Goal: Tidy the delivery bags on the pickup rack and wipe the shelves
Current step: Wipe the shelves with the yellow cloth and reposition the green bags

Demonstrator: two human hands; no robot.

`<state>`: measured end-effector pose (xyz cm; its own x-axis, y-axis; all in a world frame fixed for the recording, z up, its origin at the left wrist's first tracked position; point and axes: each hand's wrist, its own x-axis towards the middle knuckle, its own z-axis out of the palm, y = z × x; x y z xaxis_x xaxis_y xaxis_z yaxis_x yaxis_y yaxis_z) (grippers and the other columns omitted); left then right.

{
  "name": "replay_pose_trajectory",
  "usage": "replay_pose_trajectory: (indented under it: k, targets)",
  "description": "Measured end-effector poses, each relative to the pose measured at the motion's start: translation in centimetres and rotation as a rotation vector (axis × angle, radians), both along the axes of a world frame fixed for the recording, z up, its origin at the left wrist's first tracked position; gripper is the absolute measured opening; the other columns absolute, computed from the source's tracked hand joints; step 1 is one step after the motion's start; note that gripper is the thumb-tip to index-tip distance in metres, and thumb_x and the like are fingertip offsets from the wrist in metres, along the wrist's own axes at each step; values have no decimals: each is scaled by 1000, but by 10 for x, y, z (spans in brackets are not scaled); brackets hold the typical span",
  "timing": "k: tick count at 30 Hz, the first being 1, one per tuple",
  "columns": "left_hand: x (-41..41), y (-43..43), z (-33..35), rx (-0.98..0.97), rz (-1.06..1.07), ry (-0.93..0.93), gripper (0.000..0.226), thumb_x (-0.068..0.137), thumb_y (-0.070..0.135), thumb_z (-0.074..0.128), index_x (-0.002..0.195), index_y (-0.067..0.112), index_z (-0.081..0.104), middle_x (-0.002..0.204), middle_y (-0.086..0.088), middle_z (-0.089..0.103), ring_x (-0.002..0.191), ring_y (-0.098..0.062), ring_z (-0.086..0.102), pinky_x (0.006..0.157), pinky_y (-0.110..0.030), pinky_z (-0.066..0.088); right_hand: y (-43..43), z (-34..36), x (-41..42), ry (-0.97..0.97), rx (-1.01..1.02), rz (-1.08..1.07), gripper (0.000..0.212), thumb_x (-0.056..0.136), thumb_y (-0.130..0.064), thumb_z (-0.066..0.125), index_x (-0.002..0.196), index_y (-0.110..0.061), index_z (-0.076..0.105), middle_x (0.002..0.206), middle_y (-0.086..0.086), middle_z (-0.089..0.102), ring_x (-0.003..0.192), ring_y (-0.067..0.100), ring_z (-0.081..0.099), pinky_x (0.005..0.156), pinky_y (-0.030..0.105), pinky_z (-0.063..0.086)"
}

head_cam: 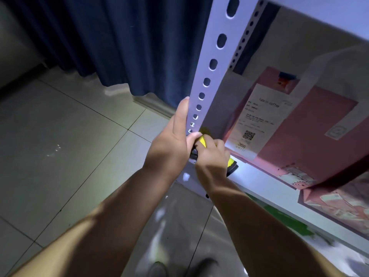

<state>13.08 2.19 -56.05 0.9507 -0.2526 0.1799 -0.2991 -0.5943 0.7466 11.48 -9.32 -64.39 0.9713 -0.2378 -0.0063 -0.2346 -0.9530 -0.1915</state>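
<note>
A pink delivery bag (311, 124), white receipt (257, 120) numbered 366 on its front, stands upright on the white shelf (255, 180) just beside the perforated upright (211, 62); a yellow cloth (203, 140) is bunched at that corner.

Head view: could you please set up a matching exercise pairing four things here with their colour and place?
Things:
1 delivery bag
2 cloth
3 curtain
4 receipt

Descriptions:
A yellow, held in the right hand
B dark blue, hanging down to the floor
C pink, standing on the shelf
D white, on the bag's front

Pairs: 1-C, 2-A, 3-B, 4-D
</note>
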Motion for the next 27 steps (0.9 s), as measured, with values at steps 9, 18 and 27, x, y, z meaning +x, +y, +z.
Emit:
replay_pose_trajectory:
  k: [9,18,27]
  targets:
    - [-3,-3,-6,-84,7,87,57,92,25,52,142,30,25,124,8,53,93,-14,51,77,-22,40,-4,0,-15,23,-105,-13,43,61,-18,76,103,-23,66,114,-1,62,89,34,53,61,34,36]
    - [-8,-4,-2,-93,17,63,48,93,24,47,135,33,28,114,10,54,86,-16,50,72,-25,39,1,-8,-26,-33,-117,-10,38,60,-17,70,98,-21,68,107,1,65,80,33,54,57,31,30]
    - [-33,9,-5,-5,34,195,49,92,23,50,138,25,33,132,4,47,112,-19,50,89,-30,41,-16,7,-69,165,-30,2,38,84,-16,57,118,-33,55,125,-8,50,97,28,40,69,32,36]
